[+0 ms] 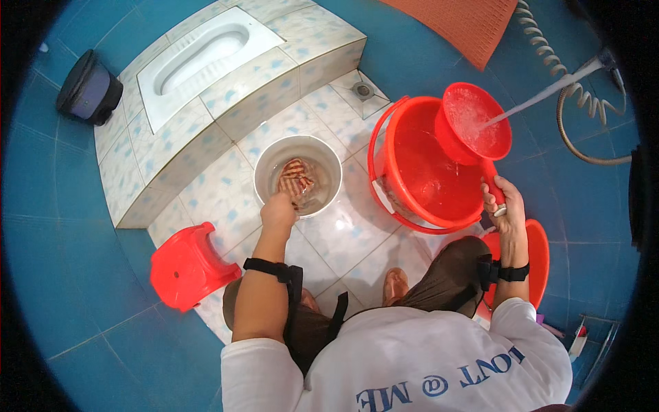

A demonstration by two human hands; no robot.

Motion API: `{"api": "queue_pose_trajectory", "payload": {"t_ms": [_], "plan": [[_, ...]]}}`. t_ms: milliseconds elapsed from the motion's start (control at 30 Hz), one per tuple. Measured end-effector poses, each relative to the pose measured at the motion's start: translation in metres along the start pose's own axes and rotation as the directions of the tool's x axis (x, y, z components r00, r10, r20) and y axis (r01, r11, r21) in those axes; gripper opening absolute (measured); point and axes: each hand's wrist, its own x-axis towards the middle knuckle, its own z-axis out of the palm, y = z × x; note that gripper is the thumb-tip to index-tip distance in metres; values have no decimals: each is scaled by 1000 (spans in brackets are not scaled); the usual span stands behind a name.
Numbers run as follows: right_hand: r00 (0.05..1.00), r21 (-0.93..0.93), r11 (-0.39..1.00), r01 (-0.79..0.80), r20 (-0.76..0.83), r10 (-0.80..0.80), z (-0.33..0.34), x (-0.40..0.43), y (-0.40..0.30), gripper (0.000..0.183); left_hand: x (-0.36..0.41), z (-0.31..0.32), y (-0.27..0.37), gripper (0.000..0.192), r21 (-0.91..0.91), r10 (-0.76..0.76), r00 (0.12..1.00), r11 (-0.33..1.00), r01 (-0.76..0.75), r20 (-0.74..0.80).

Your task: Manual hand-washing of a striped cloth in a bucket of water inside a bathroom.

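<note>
My right hand [503, 202] grips the handle of a red plastic dipper [466, 129]. A stream of water [545, 95] falls into the dipper's bowl, which is held over the far right rim of a red bucket [412, 190]. Water lies inside this bucket. My left hand [279, 210] is at the near rim of a white bucket [261, 170], its fingers mostly hidden from above. In the white bucket, a brown-and-cream striped cloth [294, 177] sits in water, reaching close to that hand; whether the fingers hold the cloth or the rim is unclear.
A red plastic stool [180, 268] stands at left, and a red basin [538, 257] is partly behind my right arm. Beyond are a tiled step with a squat toilet [206, 56], a floor drain [363, 90], a dark bin [90, 90], an orange mat [463, 26] and a coiled hose [545, 46].
</note>
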Motion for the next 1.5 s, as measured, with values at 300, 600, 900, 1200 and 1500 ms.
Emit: {"api": "queue_pose_trajectory", "payload": {"t_ms": [300, 600, 900, 1200, 1500], "plan": [[999, -182, 983, 27, 48, -18, 31, -15, 13, 16, 4, -3, -1, 28, 58, -73, 995, 996, 69, 65], [980, -375, 917, 135, 188, -67, 79, -32, 25, 21, 5, -3, -4, 41, 57, -66, 993, 997, 60, 102], [954, -566, 771, 292, 224, -198, 122, -26, 45, 27, 6, -3, -11, 44, 24, -25, 993, 999, 22, 119], [671, -767, 6, 642, 558, -488, 138, -23, 77, 43, 2, -14, -4, 37, 118, 8, 959, 992, -43, 282], [772, -780, 259, 570, 401, -493, 76, -46, 58, 43, 5, 10, -19, 21, 103, 276, 911, 942, -320, 306]]}}
